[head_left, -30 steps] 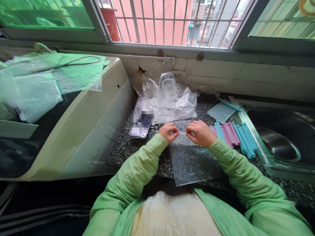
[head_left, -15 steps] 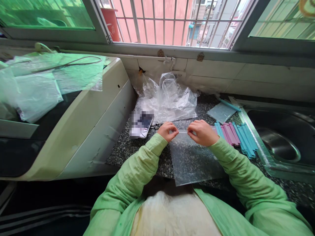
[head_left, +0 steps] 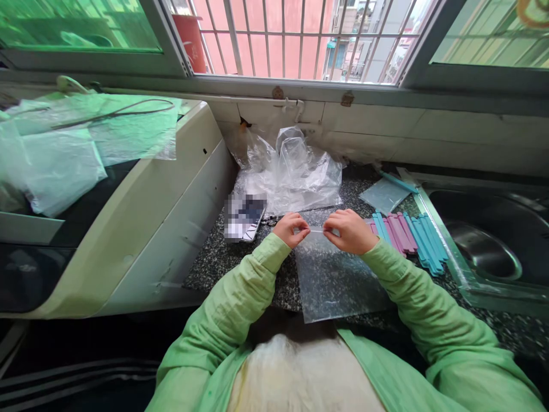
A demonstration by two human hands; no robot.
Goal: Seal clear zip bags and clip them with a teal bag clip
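Observation:
A clear, flat plastic bag (head_left: 337,286) hangs from my fingers over the speckled counter, its upper edge towards the window. My left hand (head_left: 292,230) pinches that edge near the left corner. Close by to the right, my right hand (head_left: 349,230) pinches the same edge between thumb and fingers, a short gap from the left. Beside my right hand lie several pink bars (head_left: 400,233) and blue bars (head_left: 425,243), slim and flat, in a row. My right forearm covers part of the bag.
Crumpled clear plastic (head_left: 291,171) lies at the back, with a phone (head_left: 253,217) in front of it. A small clear bag (head_left: 385,195) with a blue bar (head_left: 400,182) rests beside the metal sink (head_left: 476,246). A large beige machine (head_left: 171,229) stands left.
My right hand has slid slightly left along the bag's edge, narrowing the gap to my left hand. My left hand keeps its pinch.

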